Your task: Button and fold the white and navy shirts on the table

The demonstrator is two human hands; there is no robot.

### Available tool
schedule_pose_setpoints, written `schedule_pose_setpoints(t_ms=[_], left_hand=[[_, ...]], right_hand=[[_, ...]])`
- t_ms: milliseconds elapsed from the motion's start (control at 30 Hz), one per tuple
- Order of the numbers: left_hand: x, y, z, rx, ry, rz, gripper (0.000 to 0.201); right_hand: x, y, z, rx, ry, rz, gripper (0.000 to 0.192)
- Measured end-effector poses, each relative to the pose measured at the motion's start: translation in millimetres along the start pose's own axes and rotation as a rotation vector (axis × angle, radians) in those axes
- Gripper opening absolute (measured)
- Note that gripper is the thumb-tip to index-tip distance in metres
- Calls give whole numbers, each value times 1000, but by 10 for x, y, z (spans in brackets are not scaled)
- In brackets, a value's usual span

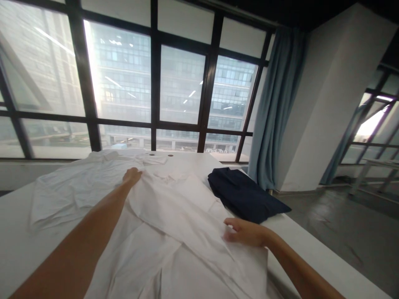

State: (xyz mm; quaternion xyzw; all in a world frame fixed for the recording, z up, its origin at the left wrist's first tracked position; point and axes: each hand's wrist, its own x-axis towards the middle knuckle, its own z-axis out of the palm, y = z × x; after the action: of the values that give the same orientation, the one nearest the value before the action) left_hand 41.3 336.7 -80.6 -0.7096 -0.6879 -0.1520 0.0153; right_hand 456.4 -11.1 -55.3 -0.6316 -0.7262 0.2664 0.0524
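Spreading a white shirt on the counter

Reaching far forward, the left hand (132, 176) lies on the white shirt (168, 216) near its upper part, close to the collar. Its fingers are bent over the cloth, and it looks like they pinch a fold, but I cannot tell for sure if the grip is closed. The right hand (246, 232) rests on the right edge of the same shirt, nearer to the person. Its fingers are stretched out and a little blurred, pressing flat on the cloth without holding anything.

The shirt lies spread and wrinkled over the white counter (18, 249), with one fold going diagonally from the left hand down to the right hand. A second white cloth (71, 191) lies crumpled to the left, touching the shirt. A dark blue folded garment (246, 195) lies on the right side of the counter, just beside the shirt and near the right hand.

Behind the counter stands a big window (152, 83) with dark frames. A light blue curtain (277, 108) hangs to the right of it, next to a white wall.
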Motion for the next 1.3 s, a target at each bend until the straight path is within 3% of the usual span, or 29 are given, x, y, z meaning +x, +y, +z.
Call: schedule_pose_setpoints(t_ms=[267,433,500,633,700,733,800,900,1033,1100,1167,1233,1300], left_hand=[[-72,15,167,21,-64,25,49],[-259,157,202,70,-87,159,76],[-357,231,200,105,-117,228,84],[-548,301,260,131,-218,316,89],[-608,280,315,119,-257,321,87],[-623,259,340,108,-266,323,86],[-621,202,374,83,-266,326,84],[-547,103,386,56,-266,314,83],[-386,-2,397,46,-242,264,86],[-311,-23,408,59,-233,242,86],[-251,-23,416,80,-238,219,85],[-209,-16,421,99,-245,205,85],[-178,-17,430,108,-242,206,85]], right_hand=[[-310,-142,-227,271,-295,-10,57],[-324,-123,-163,110,-497,143,58],[-265,-101,-109,108,-418,184,56],[-89,-174,37,12,178,-22,44],[1,-244,148,-44,344,-163,51],[38,-273,208,-66,336,-218,59],[92,-301,321,-110,198,-265,79],[115,-290,409,-135,7,-230,98],[122,-315,317,-152,-27,-217,107],[197,-365,224,-161,2,-226,96],[372,-413,142,-175,102,-237,73],[653,-436,91,-218,238,-239,59],[1011,-432,73,-288,325,-221,59]])
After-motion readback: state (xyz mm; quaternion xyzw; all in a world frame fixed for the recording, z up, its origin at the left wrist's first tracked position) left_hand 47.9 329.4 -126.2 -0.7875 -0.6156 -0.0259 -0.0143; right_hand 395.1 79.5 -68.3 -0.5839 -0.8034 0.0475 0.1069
